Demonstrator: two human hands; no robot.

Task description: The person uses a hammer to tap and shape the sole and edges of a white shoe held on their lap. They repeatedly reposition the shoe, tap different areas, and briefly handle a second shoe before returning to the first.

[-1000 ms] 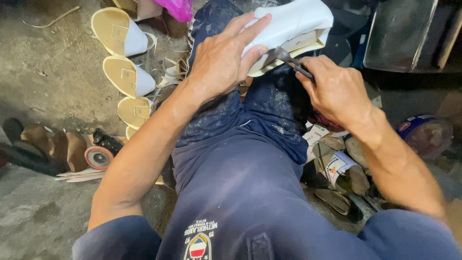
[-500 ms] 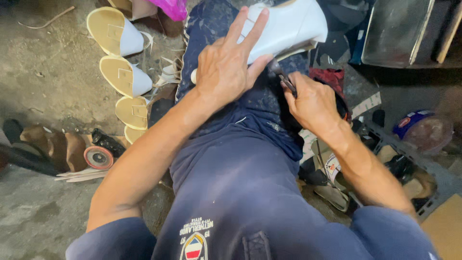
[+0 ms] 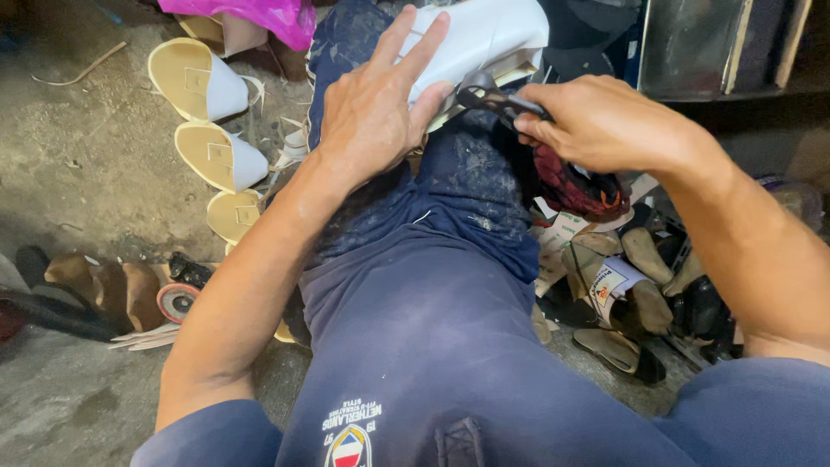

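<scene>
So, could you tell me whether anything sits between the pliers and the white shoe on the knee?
Nothing visible does. The pliers in the right hand already meet the edge of the white shoe, and the left hand lies flat on the shoe beside them, not in their path.

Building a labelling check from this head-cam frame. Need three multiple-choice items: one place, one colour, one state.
1. Where does the white shoe upper rest?
A. on the person's knee
B. on the floor
C. on a shelf

2. What colour are the straps of the sandals lined up on the floor?
A. red
B. white
C. black

3. What is the right hand doing?
A. hanging empty
B. gripping dark pliers
C. holding a brush

Answers:
1 A, the left hand presses it flat there.
2 B, white bands cross tan soles.
3 B, fingers wrap the handles, tip at the upper's edge.
</scene>
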